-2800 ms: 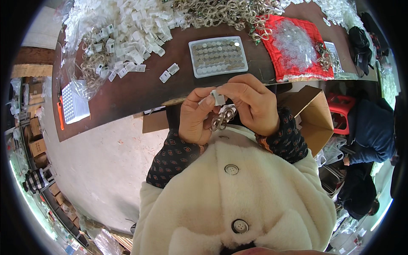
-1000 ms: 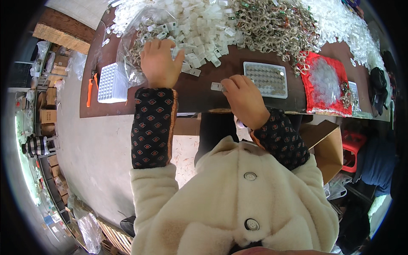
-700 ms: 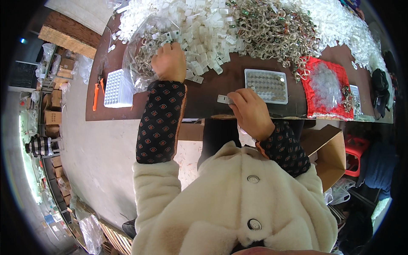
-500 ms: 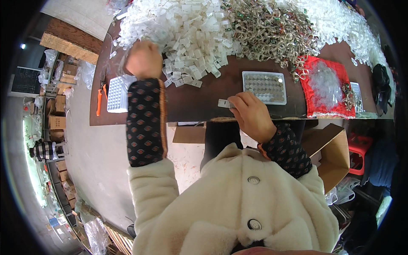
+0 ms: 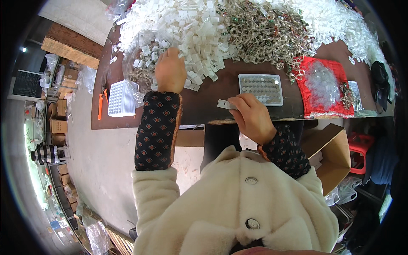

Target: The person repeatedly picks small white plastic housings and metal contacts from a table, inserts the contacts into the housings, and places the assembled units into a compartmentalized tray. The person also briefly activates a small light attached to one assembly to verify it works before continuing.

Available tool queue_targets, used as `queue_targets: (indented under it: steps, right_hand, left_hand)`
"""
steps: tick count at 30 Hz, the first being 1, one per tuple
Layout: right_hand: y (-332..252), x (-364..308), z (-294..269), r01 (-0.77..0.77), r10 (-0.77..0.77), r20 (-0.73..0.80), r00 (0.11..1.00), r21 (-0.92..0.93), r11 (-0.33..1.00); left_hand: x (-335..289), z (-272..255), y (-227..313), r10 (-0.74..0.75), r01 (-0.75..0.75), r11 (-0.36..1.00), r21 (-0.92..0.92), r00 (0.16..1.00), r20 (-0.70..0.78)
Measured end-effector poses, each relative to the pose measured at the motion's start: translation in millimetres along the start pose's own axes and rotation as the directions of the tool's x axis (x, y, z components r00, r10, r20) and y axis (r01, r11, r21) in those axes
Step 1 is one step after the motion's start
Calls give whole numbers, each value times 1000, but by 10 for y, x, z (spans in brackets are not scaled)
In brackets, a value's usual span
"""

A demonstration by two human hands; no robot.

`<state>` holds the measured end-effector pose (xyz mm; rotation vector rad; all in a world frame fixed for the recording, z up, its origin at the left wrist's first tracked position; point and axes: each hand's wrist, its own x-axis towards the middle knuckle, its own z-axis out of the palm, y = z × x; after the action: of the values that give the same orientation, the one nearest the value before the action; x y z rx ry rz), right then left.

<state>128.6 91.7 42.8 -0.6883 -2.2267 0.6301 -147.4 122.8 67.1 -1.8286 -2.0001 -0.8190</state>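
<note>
My right hand (image 5: 254, 117) pinches a small white rectangular plastic piece (image 5: 223, 103) near the table's front edge. The piece has a dark slot and sticks out to the left of my fingertips. My left hand (image 5: 171, 70) is at the near edge of a heap of translucent white plastic pieces (image 5: 191, 25), its fingers curled, their tips hidden from view. Against its left side lies a clear plastic bag (image 5: 135, 63) with white block-like pieces and metal bits in it. Right of my right hand, a shallow clear tray (image 5: 260, 102) holds rows of small round grey discs.
A tangled heap of metal clasps and rings (image 5: 267, 34) lies behind the tray. A red cloth (image 5: 306, 97) bears clear plastic bits. Stacked white trays (image 5: 121, 100) and orange-handled pliers (image 5: 100, 106) lie at the left. A cardboard box (image 5: 335, 157) stands below the right edge.
My left hand has moved right, from over the clear bag to the white heap, uncovering the bag's contents. The right hand has stayed put with its plastic piece.
</note>
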Motion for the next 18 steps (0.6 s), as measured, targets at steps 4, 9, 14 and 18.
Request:
queue_targets:
  steps: [4, 9, 14, 18]
  right_hand:
    - [-54, 10, -70, 18, -18, -22, 1000, 13, 1000]
    - [-62, -49, -229, 7, -6, -50, 999, 14, 1000]
    - [46, -110, -353, -22, 22, -68, 997, -4, 1000]
    - [104, -129, -341, -31, 31, -90, 996, 1, 1000]
  left_hand:
    - [440, 309, 101, -105, 107, 911, -398, 994, 25]
    - [1119, 823, -8, -110, 103, 953, -286, 994, -8]
    - [1354, 986, -40, -278, 288, 957, -47, 948, 153]
    - [1283, 864, -14, -311, 338, 940, -39, 902, 299]
